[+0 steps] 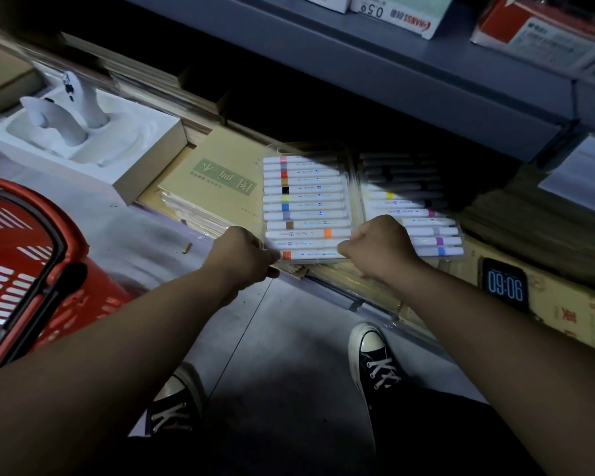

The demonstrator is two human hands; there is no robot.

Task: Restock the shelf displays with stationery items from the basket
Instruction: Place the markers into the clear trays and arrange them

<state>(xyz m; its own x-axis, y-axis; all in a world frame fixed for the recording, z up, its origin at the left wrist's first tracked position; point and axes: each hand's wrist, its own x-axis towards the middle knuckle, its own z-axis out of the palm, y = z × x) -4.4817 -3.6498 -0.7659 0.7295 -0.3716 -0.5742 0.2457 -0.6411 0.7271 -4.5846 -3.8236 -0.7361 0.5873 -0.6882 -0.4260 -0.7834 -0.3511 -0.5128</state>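
**Figure: placing a marker case on the lower shelf, seen from the head, described near to far.**

My left shoe (172,407) and right shoe (371,355) stand on the floor (282,338), nearer to me than the marker case (306,204). This clear flat pack of white markers serves as the reference for every position below.

My left hand (244,255) pinches the case at its near left corner, and my right hand (382,249) curls over its near right corner. The hands are apart, one at each end of the near edge, and both are clamped on the case.

The case lies flat over the lower shelf (334,286), with its near edge about at the shelf front. Its far end is blurred, so I cannot tell whether it rests fully or hangs just above the goods beneath.

- **Left of the case, nearer to me:** the red basket (31,269); what it holds is out of view.
- **Directly left of the case:** yellow paper pads (213,187), with a white box (83,132) beyond them.
- **Just beside the case on the right:** a second marker case (423,221). Farther right is a phone (505,285).
- **Above and beyond the case:** the upper shelf (392,70), which shades the far end of the case.

**Risks, as I judge them:**
- If I let go with the near edge overhanging the shelf front, the case could tip to the floor.
- If I push it askew, its right edge could ride up on the second marker case.
- An uneven layer beneath could leave it rocking.
- Too hard a squeeze at the corners might spring the lid.
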